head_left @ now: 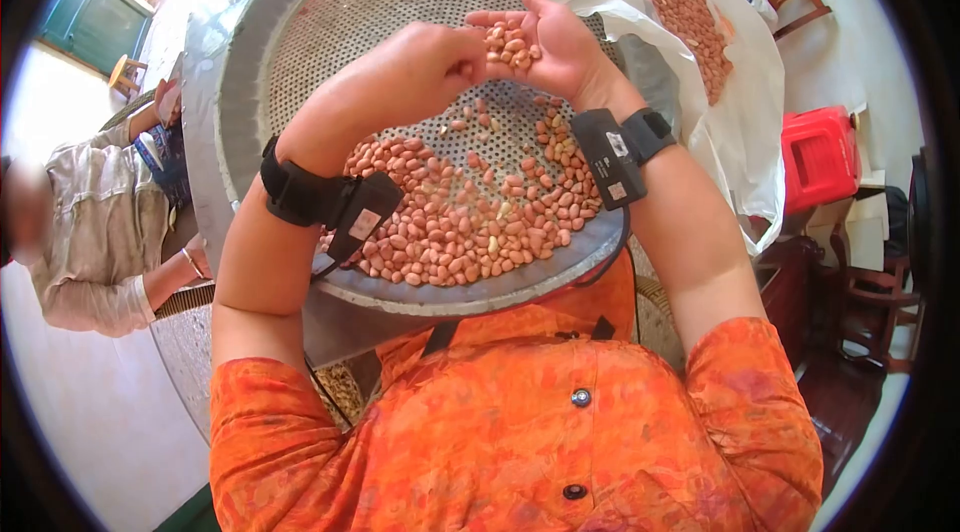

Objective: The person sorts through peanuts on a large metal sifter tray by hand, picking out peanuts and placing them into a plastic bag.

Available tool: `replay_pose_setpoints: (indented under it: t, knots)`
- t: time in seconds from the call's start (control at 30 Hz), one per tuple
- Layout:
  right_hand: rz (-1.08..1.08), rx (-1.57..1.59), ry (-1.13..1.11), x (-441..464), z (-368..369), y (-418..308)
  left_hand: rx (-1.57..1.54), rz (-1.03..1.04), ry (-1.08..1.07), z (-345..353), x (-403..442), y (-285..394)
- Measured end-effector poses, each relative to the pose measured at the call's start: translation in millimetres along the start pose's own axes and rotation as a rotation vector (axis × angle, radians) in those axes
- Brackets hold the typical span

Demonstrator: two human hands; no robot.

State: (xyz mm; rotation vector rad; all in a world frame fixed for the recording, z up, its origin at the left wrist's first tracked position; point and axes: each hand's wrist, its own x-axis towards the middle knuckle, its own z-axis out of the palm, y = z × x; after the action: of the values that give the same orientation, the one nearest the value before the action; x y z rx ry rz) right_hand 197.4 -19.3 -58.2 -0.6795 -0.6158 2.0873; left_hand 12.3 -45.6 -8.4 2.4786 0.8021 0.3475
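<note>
Over a large round metal sieve [330, 22] with a perforated bottom, my two hands meet. My right hand [562, 44] is palm up and cupped, with a small heap of shelled peanuts [511, 50] lying on its palm and fingers. My left hand [428, 67] is closed beside that heap, its fingertips bent inward; whether a peanut is between them is hidden. Many more reddish-skinned peanuts [440, 222] cover the near part of the sieve, a few pale ones among them. Black devices are strapped to both my wrists.
At the right of the sieve, a white plastic bag [755, 132] lies spread with more peanuts [685, 22] in it. Beyond it are a red plastic container [820, 160] and wooden chairs [870, 297]. Another person [90, 222] sits at the left, close to the table.
</note>
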Motion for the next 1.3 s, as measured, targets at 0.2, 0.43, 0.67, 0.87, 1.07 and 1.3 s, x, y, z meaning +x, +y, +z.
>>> replay_pose_setpoints:
  t: [0.2, 0.43, 0.67, 0.87, 1.07, 1.3]
  knots:
    - [0.070, -0.189, -0.106, 1.1, 10.1, 14.7, -0.108, 0.075, 0.361, 8.7, 7.9, -10.0]
    - [0.129, -0.169, 0.015, 2.1, 9.4, 16.8, -0.135, -0.067, 0.557, 0.1, 10.6, -28.5]
    - [0.141, -0.073, -0.006, 4.1, -1.3, 10.8, 0.035, -0.109, 0.592, 0.0, 12.3, -44.4]
    - [0.046, -0.125, 0.035, -1.7, 4.1, 5.6, 0.078, -0.177, 0.468, 3.0, 11.1, -62.4]
    - [-0.069, -0.013, -0.100, -21.4, 26.7, -19.3, 0.098, -0.204, 0.317, 19.2, 12.2, -73.3]
    - [-0.169, -0.333, 0.043, -104.1, 27.1, -96.1, 0.165, -0.195, 0.291, 27.3, 12.2, -75.3]
